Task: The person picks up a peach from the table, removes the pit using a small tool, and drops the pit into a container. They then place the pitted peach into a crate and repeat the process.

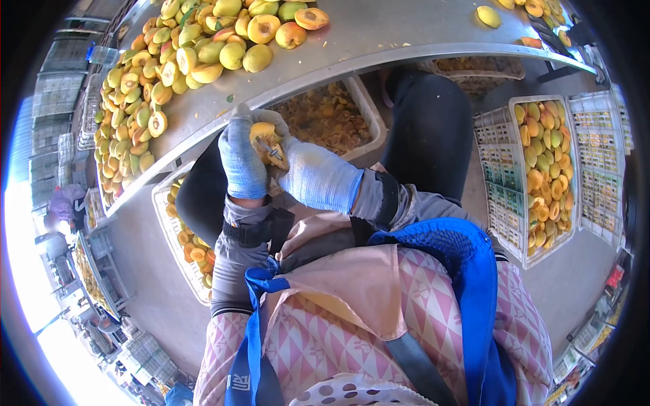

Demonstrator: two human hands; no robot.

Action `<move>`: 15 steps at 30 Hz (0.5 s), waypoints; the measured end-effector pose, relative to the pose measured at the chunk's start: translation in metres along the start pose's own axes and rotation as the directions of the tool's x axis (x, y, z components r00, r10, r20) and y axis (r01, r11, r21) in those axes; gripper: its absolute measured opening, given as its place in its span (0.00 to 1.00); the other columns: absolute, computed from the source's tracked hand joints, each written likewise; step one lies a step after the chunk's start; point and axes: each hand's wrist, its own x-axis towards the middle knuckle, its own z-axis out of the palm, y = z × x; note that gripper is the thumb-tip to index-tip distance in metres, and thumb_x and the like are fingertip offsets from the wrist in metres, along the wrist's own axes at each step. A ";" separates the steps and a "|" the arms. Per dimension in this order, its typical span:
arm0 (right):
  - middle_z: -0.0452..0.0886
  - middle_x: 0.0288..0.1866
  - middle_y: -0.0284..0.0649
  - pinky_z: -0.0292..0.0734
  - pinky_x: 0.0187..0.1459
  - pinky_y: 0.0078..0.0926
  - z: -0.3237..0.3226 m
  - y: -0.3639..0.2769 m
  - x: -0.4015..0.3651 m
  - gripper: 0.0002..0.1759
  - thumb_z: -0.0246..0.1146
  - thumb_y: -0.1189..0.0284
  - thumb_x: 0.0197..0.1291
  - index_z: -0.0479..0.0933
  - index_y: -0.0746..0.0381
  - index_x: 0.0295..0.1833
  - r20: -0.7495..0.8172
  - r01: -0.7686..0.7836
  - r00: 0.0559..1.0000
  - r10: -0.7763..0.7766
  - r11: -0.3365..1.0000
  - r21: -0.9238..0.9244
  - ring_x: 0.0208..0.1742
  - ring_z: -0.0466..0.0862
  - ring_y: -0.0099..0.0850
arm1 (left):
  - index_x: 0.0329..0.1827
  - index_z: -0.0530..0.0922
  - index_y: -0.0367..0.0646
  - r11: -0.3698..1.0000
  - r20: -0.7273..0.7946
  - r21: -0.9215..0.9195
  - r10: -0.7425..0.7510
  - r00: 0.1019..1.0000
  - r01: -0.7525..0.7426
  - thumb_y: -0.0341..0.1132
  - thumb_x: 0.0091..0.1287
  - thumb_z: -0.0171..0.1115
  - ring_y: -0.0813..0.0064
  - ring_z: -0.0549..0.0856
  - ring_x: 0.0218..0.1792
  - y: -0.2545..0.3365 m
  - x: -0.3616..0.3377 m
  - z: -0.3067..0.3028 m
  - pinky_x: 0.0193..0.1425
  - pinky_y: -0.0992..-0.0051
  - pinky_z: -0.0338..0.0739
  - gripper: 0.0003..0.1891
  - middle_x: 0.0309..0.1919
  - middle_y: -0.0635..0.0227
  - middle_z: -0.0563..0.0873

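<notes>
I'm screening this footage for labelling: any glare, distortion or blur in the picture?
Head view overall: strong fisheye distortion, black corners, the front edge of the metal table looks bowed; head view, left margin: glare blown out to white, the stacked crates near it soft; head view, centre: left hand, right hand and cut fruit bright and fairly sharp.

1 white mark on blue strap; no text legible

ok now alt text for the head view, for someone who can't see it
A gloved left hand and right hand hold a yellow fruit and a small metal tool between them, at the edge of a metal table. A heap of whole and halved fruit covers part of it; fruit crates stand on both sides.
</notes>
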 end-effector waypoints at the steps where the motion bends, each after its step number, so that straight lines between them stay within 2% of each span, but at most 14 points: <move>1: 0.82 0.32 0.60 0.81 0.36 0.45 0.001 0.001 0.000 0.17 0.66 0.70 0.56 0.76 0.73 0.46 -0.035 0.046 0.998 -0.046 0.999 0.015 0.35 0.85 0.55 | 0.35 0.82 0.34 0.999 0.007 0.052 0.007 1.000 -0.008 0.49 0.75 0.48 0.71 0.83 0.31 0.000 0.003 -0.002 0.40 0.74 0.77 0.25 0.28 0.61 0.85; 3: 0.82 0.32 0.60 0.81 0.36 0.45 -0.004 -0.003 0.000 0.17 0.66 0.70 0.57 0.76 0.73 0.45 0.009 0.010 1.000 -0.010 1.000 -0.016 0.35 0.85 0.55 | 0.32 0.83 0.32 0.988 0.018 0.154 0.021 1.000 -0.024 0.49 0.75 0.47 0.70 0.83 0.29 -0.001 0.007 -0.004 0.37 0.74 0.77 0.27 0.26 0.60 0.85; 4: 0.82 0.31 0.59 0.81 0.36 0.45 -0.005 -0.005 0.000 0.16 0.66 0.70 0.57 0.76 0.73 0.45 0.033 -0.007 0.999 0.008 1.000 -0.030 0.35 0.85 0.55 | 0.32 0.83 0.32 0.989 0.002 0.139 0.042 0.999 -0.041 0.49 0.76 0.47 0.71 0.83 0.29 0.001 0.005 -0.003 0.37 0.74 0.77 0.27 0.26 0.59 0.85; 7: 0.82 0.32 0.59 0.81 0.37 0.45 -0.001 -0.001 0.006 0.16 0.65 0.70 0.58 0.76 0.73 0.44 0.003 0.111 0.994 -0.113 0.985 0.134 0.36 0.85 0.55 | 0.32 0.83 0.32 0.987 -0.030 0.125 0.102 0.994 -0.097 0.49 0.76 0.47 0.71 0.84 0.29 0.008 0.000 0.004 0.37 0.75 0.77 0.28 0.26 0.59 0.85; 10: 0.83 0.32 0.54 0.80 0.37 0.41 0.005 0.004 0.009 0.15 0.63 0.66 0.62 0.77 0.67 0.46 0.010 0.136 0.990 -0.141 0.969 0.208 0.33 0.85 0.50 | 0.32 0.83 0.32 0.983 -0.049 0.143 0.123 0.991 -0.115 0.50 0.76 0.47 0.71 0.84 0.29 0.005 -0.002 0.003 0.37 0.75 0.78 0.28 0.26 0.59 0.85; 12: 0.83 0.31 0.54 0.80 0.37 0.41 0.005 0.004 0.009 0.14 0.63 0.67 0.62 0.77 0.68 0.47 0.057 0.088 0.993 -0.106 0.960 0.266 0.33 0.85 0.51 | 0.32 0.83 0.31 0.988 -0.056 0.124 0.098 0.994 -0.091 0.51 0.76 0.48 0.71 0.84 0.29 0.006 -0.003 0.002 0.36 0.74 0.78 0.29 0.26 0.59 0.85; 13: 0.83 0.31 0.54 0.80 0.37 0.42 0.004 0.004 0.010 0.14 0.62 0.68 0.62 0.77 0.68 0.47 0.079 0.063 0.993 -0.090 0.954 0.294 0.33 0.85 0.51 | 0.32 0.83 0.31 0.982 0.002 0.143 0.126 0.992 -0.125 0.51 0.76 0.48 0.70 0.84 0.29 0.006 -0.002 0.000 0.36 0.74 0.78 0.29 0.26 0.59 0.85; 15: 0.82 0.33 0.57 0.80 0.38 0.44 0.001 0.000 0.004 0.15 0.64 0.69 0.61 0.76 0.71 0.46 0.038 0.035 0.998 -0.040 0.992 0.122 0.36 0.84 0.54 | 0.32 0.83 0.31 0.965 0.118 0.175 0.176 0.977 -0.195 0.51 0.76 0.48 0.70 0.84 0.29 0.007 0.003 -0.003 0.36 0.74 0.78 0.29 0.27 0.58 0.85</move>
